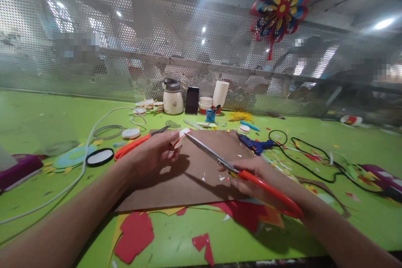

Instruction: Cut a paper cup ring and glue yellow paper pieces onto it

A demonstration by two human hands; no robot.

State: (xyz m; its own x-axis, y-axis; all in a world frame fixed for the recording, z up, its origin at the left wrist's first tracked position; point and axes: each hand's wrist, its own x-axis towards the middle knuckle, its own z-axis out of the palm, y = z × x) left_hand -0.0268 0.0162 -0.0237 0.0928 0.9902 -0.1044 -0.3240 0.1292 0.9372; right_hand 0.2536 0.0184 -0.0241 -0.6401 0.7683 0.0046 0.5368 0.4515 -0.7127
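Note:
My left hand pinches a small white paper piece with a red edge. In my right hand are scissors with red handles; their long blades point up and left, and the tips meet the paper piece. Both hands are above a brown board lying on the green table. Small white paper scraps are scattered on the board. Left of the board, beside my left forearm, lies an orange-handled tool with a dark blade, partly hidden by my hand.
Behind the board stand a white jug, a phone and stacked paper cups. A blue glue gun with a black cord lies to the right. Red paper scraps lie in front. A paper flower hangs above.

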